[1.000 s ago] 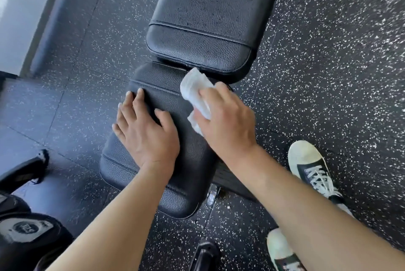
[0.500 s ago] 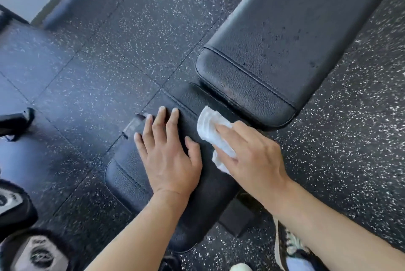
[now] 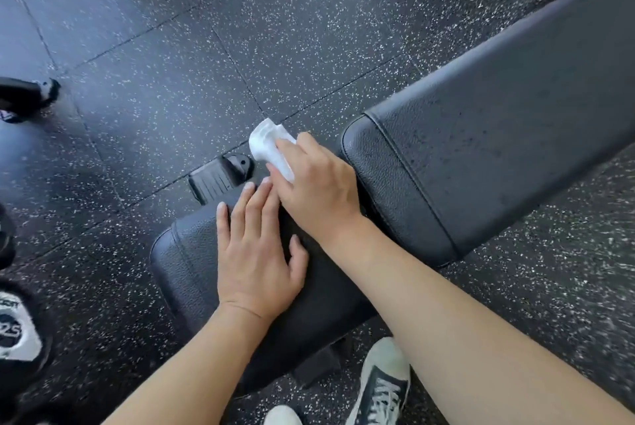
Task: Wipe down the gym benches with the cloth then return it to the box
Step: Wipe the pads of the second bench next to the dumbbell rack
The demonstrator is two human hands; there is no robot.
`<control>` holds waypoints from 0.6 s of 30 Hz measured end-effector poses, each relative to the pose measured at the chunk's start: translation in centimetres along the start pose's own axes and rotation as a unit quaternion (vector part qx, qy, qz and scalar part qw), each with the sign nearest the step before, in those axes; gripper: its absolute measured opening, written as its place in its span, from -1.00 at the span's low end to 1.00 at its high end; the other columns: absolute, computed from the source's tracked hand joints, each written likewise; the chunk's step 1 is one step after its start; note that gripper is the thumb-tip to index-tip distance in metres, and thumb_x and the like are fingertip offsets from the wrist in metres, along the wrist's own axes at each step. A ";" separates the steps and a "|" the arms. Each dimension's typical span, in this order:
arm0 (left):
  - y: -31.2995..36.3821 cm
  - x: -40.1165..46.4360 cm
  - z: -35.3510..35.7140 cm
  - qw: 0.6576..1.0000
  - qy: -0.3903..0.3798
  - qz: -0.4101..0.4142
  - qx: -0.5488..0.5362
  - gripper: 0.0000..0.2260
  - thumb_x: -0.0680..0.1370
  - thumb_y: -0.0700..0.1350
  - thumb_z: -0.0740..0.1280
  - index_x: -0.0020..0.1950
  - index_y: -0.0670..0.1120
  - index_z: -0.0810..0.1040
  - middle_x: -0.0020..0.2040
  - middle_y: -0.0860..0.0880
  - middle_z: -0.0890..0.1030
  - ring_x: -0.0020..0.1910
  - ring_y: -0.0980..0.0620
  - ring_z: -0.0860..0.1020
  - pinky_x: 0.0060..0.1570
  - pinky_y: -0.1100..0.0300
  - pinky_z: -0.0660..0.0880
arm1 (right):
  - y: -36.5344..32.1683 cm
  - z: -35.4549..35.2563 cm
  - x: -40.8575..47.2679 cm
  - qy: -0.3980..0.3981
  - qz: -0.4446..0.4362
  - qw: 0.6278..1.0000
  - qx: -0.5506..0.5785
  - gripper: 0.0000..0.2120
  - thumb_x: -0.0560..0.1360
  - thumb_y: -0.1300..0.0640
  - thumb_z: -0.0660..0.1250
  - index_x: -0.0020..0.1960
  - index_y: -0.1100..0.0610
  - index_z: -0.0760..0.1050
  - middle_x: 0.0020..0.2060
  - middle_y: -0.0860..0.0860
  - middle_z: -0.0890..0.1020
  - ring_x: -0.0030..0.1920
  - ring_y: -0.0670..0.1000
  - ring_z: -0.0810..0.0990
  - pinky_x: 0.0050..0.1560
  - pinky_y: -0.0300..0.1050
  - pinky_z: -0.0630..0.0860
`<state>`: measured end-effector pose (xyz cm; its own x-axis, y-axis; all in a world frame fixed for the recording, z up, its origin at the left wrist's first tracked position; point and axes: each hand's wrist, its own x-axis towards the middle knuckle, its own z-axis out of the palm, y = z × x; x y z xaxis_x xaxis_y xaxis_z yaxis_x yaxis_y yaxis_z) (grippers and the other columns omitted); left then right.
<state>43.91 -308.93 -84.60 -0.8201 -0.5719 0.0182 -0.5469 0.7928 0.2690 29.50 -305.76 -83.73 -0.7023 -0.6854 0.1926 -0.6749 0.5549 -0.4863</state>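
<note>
A black gym bench fills the middle of the head view. Its short seat pad [image 3: 185, 263] lies under my hands and its long back pad [image 3: 498, 136] runs up to the right. My left hand [image 3: 256, 253] rests flat on the seat pad with straight fingers. My right hand [image 3: 316, 187] holds a crumpled white cloth [image 3: 269, 143] at the far edge of the seat pad, near the gap between the two pads. The cloth sticks out past my fingertips over the floor. No box shows.
Speckled black rubber floor tiles [image 3: 240, 47] surround the bench. A black ribbed bench foot [image 3: 220, 177] sits just beyond the seat pad. Dumbbells [image 3: 17, 328] lie at the lower left and a black handle [image 3: 27, 95] at the left. My shoe [image 3: 381, 387] stands below the bench.
My right hand has slid the cloth across the seat pad to its far left edge, crossing above my left hand. The view has swung, so the bench now lies more slanted.
</note>
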 end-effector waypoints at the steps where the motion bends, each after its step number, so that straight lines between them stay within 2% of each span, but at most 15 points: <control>1: 0.1 0.0 0.0 1.000 0.000 0.003 0.003 -0.35 0.52 0.07 0.23 0.59 -0.16 0.35 0.60 -0.11 0.36 0.63 -0.18 0.26 0.59 -0.30 0.11 | 0.5 -0.5 -0.6 -0.006 -0.014 1.000 -0.002 -0.78 0.57 -0.03 0.44 0.09 0.10 0.64 -0.14 0.06 0.55 -0.21 0.14 0.61 -0.32 0.02 0.48; 5: 0.1 0.1 0.0 1.000 -0.010 0.006 0.015 -0.36 0.54 0.08 0.21 0.59 -0.15 0.37 0.61 -0.10 0.36 0.63 -0.17 0.25 0.58 -0.33 0.12 | 3.6 -2.9 -5.9 -0.023 -0.051 0.998 -0.023 -0.69 0.58 -0.04 0.39 0.28 0.05 0.60 -0.14 -0.02 0.50 -0.20 0.03 0.55 -0.26 -0.07 0.47; 11: 0.3 0.1 -0.2 1.000 -0.009 0.006 0.020 -0.36 0.54 0.07 0.20 0.60 -0.15 0.34 0.62 -0.10 0.35 0.64 -0.16 0.24 0.60 -0.31 0.09 | 7.0 -5.3 -13.8 -0.038 -0.068 0.995 -0.055 -0.64 0.59 -0.04 0.38 0.34 0.04 0.58 -0.14 -0.07 0.46 -0.21 -0.03 0.49 -0.28 -0.16 0.41; 14: 0.3 -0.1 -0.3 1.000 -0.009 0.007 0.018 -0.36 0.55 0.08 0.20 0.60 -0.14 0.34 0.62 -0.10 0.35 0.64 -0.16 0.23 0.60 -0.31 0.09 | 6.0 -4.4 -11.9 -0.018 -0.070 0.995 -0.070 -0.66 0.61 -0.06 0.34 0.31 0.06 0.60 -0.16 -0.04 0.49 -0.24 0.01 0.53 -0.35 -0.10 0.44; 18: 0.2 -0.1 -0.3 1.000 -0.006 0.013 0.018 -0.37 0.56 0.09 0.20 0.60 -0.14 0.35 0.62 -0.10 0.35 0.63 -0.15 0.24 0.60 -0.31 0.10 | 3.9 -2.2 -4.7 -0.008 -0.055 0.996 -0.073 -0.67 0.58 -0.04 0.40 0.29 0.07 0.61 -0.12 0.03 0.56 -0.20 0.08 0.61 -0.35 -0.03 0.49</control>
<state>43.94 -308.79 -84.26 -0.8355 -0.5493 0.0126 -0.5317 0.8141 0.2337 29.69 -299.30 -84.64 -0.6191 -0.7528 0.2236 -0.7743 0.5379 -0.3333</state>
